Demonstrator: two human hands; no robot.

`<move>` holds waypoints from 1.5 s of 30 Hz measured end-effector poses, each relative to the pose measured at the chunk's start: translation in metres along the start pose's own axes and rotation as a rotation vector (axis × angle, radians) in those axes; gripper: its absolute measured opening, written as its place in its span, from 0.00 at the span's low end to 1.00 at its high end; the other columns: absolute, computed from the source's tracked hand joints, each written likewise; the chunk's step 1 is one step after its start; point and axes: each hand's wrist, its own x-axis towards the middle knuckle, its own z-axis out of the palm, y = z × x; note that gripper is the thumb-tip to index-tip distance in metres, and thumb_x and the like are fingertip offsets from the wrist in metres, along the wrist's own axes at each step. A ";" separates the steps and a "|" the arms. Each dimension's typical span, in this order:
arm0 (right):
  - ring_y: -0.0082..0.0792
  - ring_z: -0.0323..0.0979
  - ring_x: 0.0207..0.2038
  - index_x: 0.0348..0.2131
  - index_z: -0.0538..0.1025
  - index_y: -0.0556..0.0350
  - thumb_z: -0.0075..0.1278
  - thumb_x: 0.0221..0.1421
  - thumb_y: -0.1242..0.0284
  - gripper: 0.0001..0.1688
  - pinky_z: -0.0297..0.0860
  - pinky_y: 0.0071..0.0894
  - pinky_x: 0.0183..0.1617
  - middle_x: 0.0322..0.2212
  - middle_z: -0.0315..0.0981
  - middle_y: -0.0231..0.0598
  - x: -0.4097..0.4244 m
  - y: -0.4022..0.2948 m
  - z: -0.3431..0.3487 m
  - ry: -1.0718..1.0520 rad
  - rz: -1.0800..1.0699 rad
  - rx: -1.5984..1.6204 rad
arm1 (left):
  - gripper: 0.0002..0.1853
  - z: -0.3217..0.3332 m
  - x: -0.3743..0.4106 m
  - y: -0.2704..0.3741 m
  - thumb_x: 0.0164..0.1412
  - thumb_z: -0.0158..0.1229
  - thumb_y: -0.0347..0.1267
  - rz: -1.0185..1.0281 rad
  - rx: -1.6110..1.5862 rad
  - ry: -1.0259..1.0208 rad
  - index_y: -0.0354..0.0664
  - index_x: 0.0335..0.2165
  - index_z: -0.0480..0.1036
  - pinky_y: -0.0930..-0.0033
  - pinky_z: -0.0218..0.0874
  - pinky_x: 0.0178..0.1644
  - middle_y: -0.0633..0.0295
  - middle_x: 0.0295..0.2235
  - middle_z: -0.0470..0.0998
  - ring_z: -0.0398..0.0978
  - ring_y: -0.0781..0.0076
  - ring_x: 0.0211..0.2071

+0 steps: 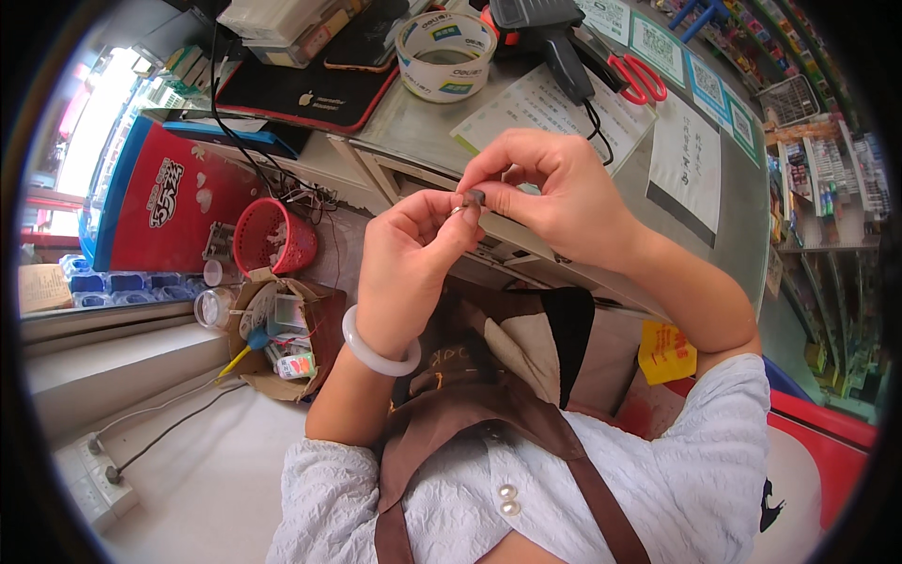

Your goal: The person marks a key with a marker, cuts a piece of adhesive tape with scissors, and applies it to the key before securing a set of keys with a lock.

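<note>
Both hands meet in front of my chest, over the front edge of the counter. Thumb and forefinger of my left hand (pixel 412 257) pinch a small dark brown object (pixel 474 198), whose kind I cannot tell. A bit of gold-coloured metal (pixel 457 210) shows beside it; whether that is a ring or part of the object is unclear. My right hand (pixel 557 194) grips the same object from the other side with its fingertips. Something pale green (pixel 528 189) peeks out beneath the right hand, mostly hidden. A white bangle (pixel 380 358) circles my left wrist.
On the counter (pixel 740 211) are a tape roll (pixel 445 77), a barcode scanner (pixel 557 49), red-handled scissors (pixel 638 79), printed sheets and a mouse pad (pixel 282 99). At left, a red wastebasket (pixel 296 236) and a filled cardboard box (pixel 328 310) stand low. Store shelves (pixel 810 190) line the right.
</note>
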 end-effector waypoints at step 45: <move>0.42 0.70 0.36 0.30 0.72 0.53 0.54 0.49 0.74 0.07 0.64 0.37 0.37 0.30 0.71 0.37 0.007 0.017 0.003 0.267 -0.796 -0.648 | 0.09 -0.010 0.000 0.005 0.63 0.53 0.34 -0.177 -0.270 -0.016 0.39 0.33 0.73 0.81 0.60 0.34 0.69 0.28 0.75 0.68 0.85 0.28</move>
